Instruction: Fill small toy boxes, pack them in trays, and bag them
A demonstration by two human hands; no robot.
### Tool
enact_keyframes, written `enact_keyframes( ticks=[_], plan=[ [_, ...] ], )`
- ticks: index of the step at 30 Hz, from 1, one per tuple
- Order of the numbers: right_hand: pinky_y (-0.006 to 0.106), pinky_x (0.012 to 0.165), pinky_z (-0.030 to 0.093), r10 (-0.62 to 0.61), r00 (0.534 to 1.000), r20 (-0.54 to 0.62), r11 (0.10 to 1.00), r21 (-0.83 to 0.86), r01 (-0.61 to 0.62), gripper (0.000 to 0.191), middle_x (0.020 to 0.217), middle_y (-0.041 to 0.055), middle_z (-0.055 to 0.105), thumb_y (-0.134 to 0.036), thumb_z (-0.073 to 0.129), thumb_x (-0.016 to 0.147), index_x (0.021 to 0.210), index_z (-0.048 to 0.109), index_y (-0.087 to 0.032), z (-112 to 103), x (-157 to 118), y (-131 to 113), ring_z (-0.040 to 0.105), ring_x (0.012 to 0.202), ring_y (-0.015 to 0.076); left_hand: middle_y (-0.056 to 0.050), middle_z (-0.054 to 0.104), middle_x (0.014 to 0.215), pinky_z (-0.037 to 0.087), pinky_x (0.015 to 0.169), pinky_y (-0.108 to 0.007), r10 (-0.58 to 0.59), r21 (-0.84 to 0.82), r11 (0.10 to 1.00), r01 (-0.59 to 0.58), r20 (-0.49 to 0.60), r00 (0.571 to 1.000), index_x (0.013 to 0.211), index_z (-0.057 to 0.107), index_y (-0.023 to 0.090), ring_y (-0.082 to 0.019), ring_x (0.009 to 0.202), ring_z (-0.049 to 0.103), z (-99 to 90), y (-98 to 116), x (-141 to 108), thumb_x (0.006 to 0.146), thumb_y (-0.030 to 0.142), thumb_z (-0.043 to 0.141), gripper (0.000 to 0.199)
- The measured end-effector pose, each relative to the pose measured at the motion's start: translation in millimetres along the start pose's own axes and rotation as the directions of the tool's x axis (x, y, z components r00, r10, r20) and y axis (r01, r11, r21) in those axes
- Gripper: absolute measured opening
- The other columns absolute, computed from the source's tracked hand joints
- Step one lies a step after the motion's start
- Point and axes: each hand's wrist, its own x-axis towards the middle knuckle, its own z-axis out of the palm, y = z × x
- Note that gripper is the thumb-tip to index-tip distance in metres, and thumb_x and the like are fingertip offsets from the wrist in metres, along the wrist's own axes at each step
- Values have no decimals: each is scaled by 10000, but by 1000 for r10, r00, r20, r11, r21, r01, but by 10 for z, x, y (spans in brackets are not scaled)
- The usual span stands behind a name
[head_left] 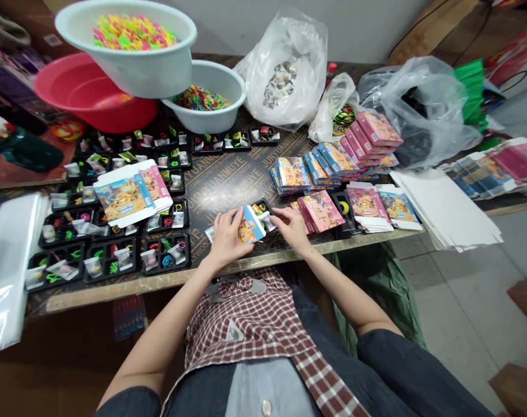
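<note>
Head view: my left grip (227, 238) pinches a small printed carton (250, 227) at lower centre, long axis slanting upper left to lower right. My right grip (292, 227) is spread, just beside it, near a black tray (260, 209).

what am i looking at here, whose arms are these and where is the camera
There's no machine here. This is one picture from a camera worn on a person's head, looking down at their own bare hands, so the arms come up from the bottom. The left hand holds a small printed box, and the right hand lies beside it, near a black tray. On the dark printed board table are more black trays of small clear packets, stacks of pink and blue printed boxes, flat white card, plastic bags and white bowls of brightly coloured pieces.
</note>
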Motion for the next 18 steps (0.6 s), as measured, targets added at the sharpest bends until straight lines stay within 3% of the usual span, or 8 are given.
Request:
enact_keyframes(
  ticks=[2, 5, 8, 9, 11, 14, 18],
  plan=[
    [415, 782, 525, 3, 1000, 8, 999, 54, -4, 265, 851, 47, 659, -488, 661, 817, 946, 788, -294, 110, -90, -25, 618, 789, 236, -165, 514, 1410, 234, 1181, -567, 12, 2, 1000, -12, 2, 1000, 1485, 402, 179, -381, 1366, 422, 32, 30, 7, 593, 339, 723, 962],
    [410, 825, 518, -6, 997, 77, 990, 144, -6, 261, 819, 37, 661, -505, 650, 825, 862, 798, -293, 185, -128, -80, 621, 806, 226, -174, 511, 1414, 215, 1191, -574, 7, -85, 996, -7, -1, 1000, 1477, 422, 157, -380, 1374, 416, 54, 58, 24, 578, 340, 731, 967],
    [388, 845, 524, 121, 992, -18, 937, 331, -108, 377, 890, 33, 696, -605, 666, 790, 932, 789, -277, 183, -81, -103, 637, 858, 215, -161, 495, 1451, 272, 1180, -533, 3, -388, 922, 4, 17, 1000, 1477, 436, 169, -351, 1371, 434, 25, 79, 45, 588, 412, 747, 972],
    [381, 845, 529, 185, 982, -29, 898, 411, -157, 438, 911, 33, 710, -647, 674, 764, 961, 782, -270, 180, -61, -111, 647, 874, 215, -149, 499, 1458, 305, 1169, -508, 12, -533, 846, 8, 34, 999, 1466, 458, 182, -339, 1369, 445, 11, 89, 51, 593, 445, 754, 959],
    [378, 838, 545, 288, 957, 46, 794, 547, -265, 545, 912, 39, 737, -725, 676, 712, 965, 773, -252, 180, -30, -147, 671, 904, 228, -123, 569, 1405, 378, 1126, -467, 31, -793, 607, 52, 89, 996, 1387, 559, 200, -326, 1337, 494, -3, 117, 54, 605, 511, 761, 865],
    [392, 830, 561, 335, 926, 173, 674, 643, -364, 559, 838, 50, 751, -753, 662, 690, 845, 766, -226, 193, -15, -239, 692, 930, 260, -92, 731, 1094, 487, 996, -443, -21, -944, 260, 202, 204, 979, 1080, 741, 189, -319, 1155, 631, 32, 165, 30, 618, 563, 771, 595],
    [382, 827, 543, 340, 938, 68, 723, 619, -307, 335, 746, 8, 723, -523, 816, 593, 713, 708, -229, 245, -34, -332, 683, 837, 239, -41, 732, 766, 538, 832, -396, -262, -956, 68, 285, 258, 930, 781, 745, 175, -262, 879, 692, 139, 220, -31, 588, 553, 812, 429]
  ],
)
